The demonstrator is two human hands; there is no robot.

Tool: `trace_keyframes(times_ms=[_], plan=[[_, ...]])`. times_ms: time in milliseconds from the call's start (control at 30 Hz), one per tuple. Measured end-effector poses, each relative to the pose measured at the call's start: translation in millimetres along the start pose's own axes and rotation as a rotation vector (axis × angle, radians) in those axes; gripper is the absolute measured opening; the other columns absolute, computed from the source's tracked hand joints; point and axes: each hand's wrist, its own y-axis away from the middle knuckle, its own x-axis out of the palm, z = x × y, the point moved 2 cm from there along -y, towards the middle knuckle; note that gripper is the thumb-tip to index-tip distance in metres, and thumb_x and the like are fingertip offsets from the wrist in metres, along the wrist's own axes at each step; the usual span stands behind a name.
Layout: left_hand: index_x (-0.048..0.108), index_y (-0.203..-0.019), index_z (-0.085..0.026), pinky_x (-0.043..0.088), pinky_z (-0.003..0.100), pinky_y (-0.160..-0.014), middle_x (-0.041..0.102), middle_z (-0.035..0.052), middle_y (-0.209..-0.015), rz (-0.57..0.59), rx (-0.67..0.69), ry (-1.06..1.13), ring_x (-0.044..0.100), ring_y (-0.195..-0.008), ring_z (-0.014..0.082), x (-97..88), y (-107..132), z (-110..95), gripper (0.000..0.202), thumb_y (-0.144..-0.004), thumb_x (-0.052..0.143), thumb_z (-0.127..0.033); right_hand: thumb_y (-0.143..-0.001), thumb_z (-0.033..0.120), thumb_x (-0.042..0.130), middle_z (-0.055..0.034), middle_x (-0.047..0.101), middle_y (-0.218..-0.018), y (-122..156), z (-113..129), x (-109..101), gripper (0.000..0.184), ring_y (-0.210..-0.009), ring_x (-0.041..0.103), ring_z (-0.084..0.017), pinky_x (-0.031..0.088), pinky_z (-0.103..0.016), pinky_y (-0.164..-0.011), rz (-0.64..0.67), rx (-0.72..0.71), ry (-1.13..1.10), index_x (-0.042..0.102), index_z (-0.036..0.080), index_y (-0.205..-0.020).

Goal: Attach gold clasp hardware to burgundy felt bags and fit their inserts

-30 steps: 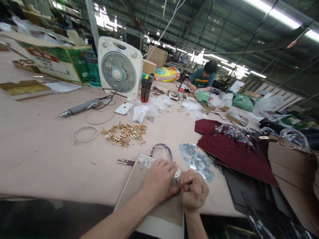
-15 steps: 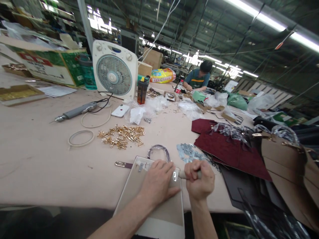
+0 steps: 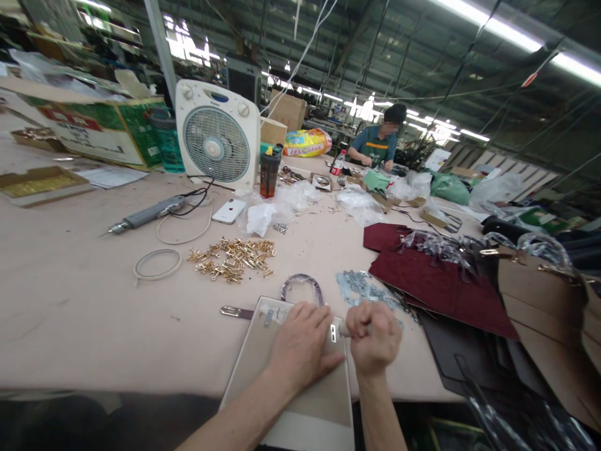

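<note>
A bag panel with a beige inner face and white border lies at the table's front edge. My left hand rests flat on it, fingers stretched out, pressing near the top right corner. Beside those fingers a small metal plate with two slots sits on the panel. My right hand is closed in a fist around a pale, round-ended tool, its end near the plate; most of the tool is hidden. A plastic-wrapped handle and a dark strap with a gold buckle stick out beyond the panel.
Gold fittings, a roll of tape, grey metal plates, an electric screwdriver and a phone lie ahead. A fan stands behind. Maroon bag pieces are stacked right. A co-worker sits across.
My right fist has shifted slightly, and less of the pale tool shows. My left hand stays on the panel. The co-worker's head has lifted. The whole view has shifted a little.
</note>
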Motion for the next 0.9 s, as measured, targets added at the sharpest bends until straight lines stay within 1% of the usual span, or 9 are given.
trace_keyframes(times_ms=[133,200,300,400,500,633,733,833,900], plan=[[0.058,-0.134,-0.019,0.038,0.052,-0.118,0.064,0.0104,-0.141,-0.001,-0.013,0.013,0.057,-0.128,0.0315,2.6,-1,0,0.059,-0.087,0.074,-0.052,-0.101,0.044,0.059,0.0081,0.036,-0.051,3,-28,-5,0.044,-0.039,0.030,-0.007,0.024,-0.020,-0.037,0.030,0.161,0.032,0.049,0.022,-0.065],[0.054,-0.140,-0.017,0.038,0.053,-0.120,0.061,0.0125,-0.145,0.007,-0.018,0.032,0.055,-0.132,0.0320,-0.7,-1,2,0.070,-0.084,0.077,-0.052,-0.102,0.044,0.059,0.0081,0.037,-0.051,4,-35,-8,0.043,-0.040,0.031,-0.007,0.024,-0.020,-0.037,0.020,0.173,0.020,0.050,0.021,-0.067],[0.043,-0.150,-0.016,0.039,0.048,-0.123,0.052,0.0123,-0.155,-0.018,-0.008,0.074,0.046,-0.143,0.0290,-16.4,6,10,0.077,-0.084,0.079,-0.035,-0.102,0.043,0.059,0.0074,0.039,-0.052,8,-34,-11,0.041,-0.041,0.034,-0.007,0.025,-0.019,-0.037,-0.020,0.137,0.029,0.051,0.021,-0.068],[0.047,-0.145,-0.020,0.037,0.047,-0.124,0.052,0.0090,-0.155,-0.088,-0.028,0.085,0.040,-0.148,0.0266,-38.8,18,25,0.064,-0.087,0.075,-0.019,-0.101,0.043,0.061,0.0064,0.043,-0.054,13,-30,-13,0.039,-0.041,0.038,-0.007,0.026,-0.019,-0.038,-0.088,0.082,0.041,0.053,0.020,-0.070],[0.057,-0.131,-0.022,0.040,0.047,-0.121,0.060,0.0073,-0.144,-0.140,-0.068,0.112,0.048,-0.139,0.0254,-51.9,32,42,0.045,-0.090,0.074,-0.018,-0.099,0.044,0.063,0.0059,0.045,-0.055,11,-26,-11,0.038,-0.041,0.039,-0.007,0.026,-0.019,-0.038,-0.098,0.118,0.027,0.055,0.020,-0.071],[0.064,-0.125,-0.026,0.046,0.048,-0.113,0.066,0.0039,-0.133,-0.115,-0.036,0.151,0.054,-0.128,0.0249,-46.8,43,51,0.034,-0.093,0.074,-0.024,-0.097,0.041,0.063,0.0077,0.041,-0.052,-3,-10,2,0.036,-0.039,0.033,-0.005,0.027,-0.019,-0.039,-0.141,0.141,-0.128,0.054,0.019,-0.069],[0.068,-0.120,-0.029,0.047,0.047,-0.108,0.068,0.0024,-0.129,-0.127,-0.067,0.179,0.057,-0.123,0.0245,-40.5,42,52,0.023,-0.097,0.069,-0.029,-0.096,0.041,0.063,0.0089,0.038,-0.052,-13,-3,20,0.036,-0.038,0.029,-0.005,0.028,-0.018,-0.039,-0.090,0.222,-0.239,0.054,0.020,-0.069],[0.072,-0.115,-0.031,0.048,0.044,-0.105,0.070,0.0005,-0.124,-0.155,-0.126,0.218,0.059,-0.118,0.0226,-38.3,37,53,0.017,-0.099,0.066,-0.027,-0.094,0.043,0.066,0.0089,0.038,-0.051,-16,-13,39,0.036,-0.037,0.030,-0.004,0.025,-0.017,-0.037,-0.009,0.341,-0.221,0.055,0.020,-0.069],[0.074,-0.112,-0.032,0.048,0.043,-0.103,0.070,-0.0002,-0.123,-0.165,-0.168,0.249,0.059,-0.117,0.0225,-38.1,35,54,0.019,-0.095,0.070,-0.024,-0.092,0.045,0.068,0.0087,0.040,-0.051,-16,-25,46,0.037,-0.036,0.031,-0.004,0.024,-0.017,-0.036,0.005,0.366,-0.171,0.056,0.019,-0.069]])
